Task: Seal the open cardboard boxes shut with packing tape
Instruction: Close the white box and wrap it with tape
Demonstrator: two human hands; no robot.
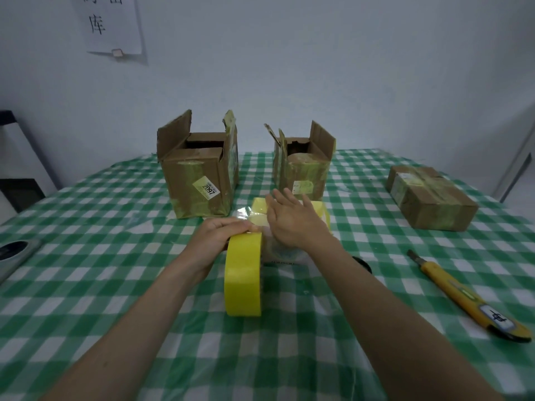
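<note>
1. A person's left hand (215, 235), at the centre of the frame, grips the top of a yellow roll of packing tape (243, 274), fingers curled over its upper edge; the roll stands on edge on the bench (86, 285), which is covered with a green-and-white checked cloth.

2. The right hand (292, 219), just right of the roll, is spread wide with straight fingers and holds nothing; it hovers over a clear plastic bag (278, 253) holding more yellow tape rolls (259, 206). Whether the palm touches the bag cannot be told.

3. Two open cardboard boxes stand behind the hands at the middle of the frame. The larger open box (199, 175), centre left, has its flaps upright and bears a yellowish label printed "2097", with old yellow-green tape on its sides.

4. The smaller open box (304, 166), centre right and apart from the first, also has its flaps raised, one of them torn; a rounded brown object shows inside.

5. A closed box (431, 198), already wrapped in tape, lies flat at the right of the frame, well apart from the open pair.

6. A yellow utility knife (466, 299) lies diagonally on the cloth at lower right, untouched.

7. A dark-lensed grey device (14, 253) rests at the left edge of the bench, and a sheet of paper (111, 24) with printed characters hangs on the pale wall at upper left.
</note>
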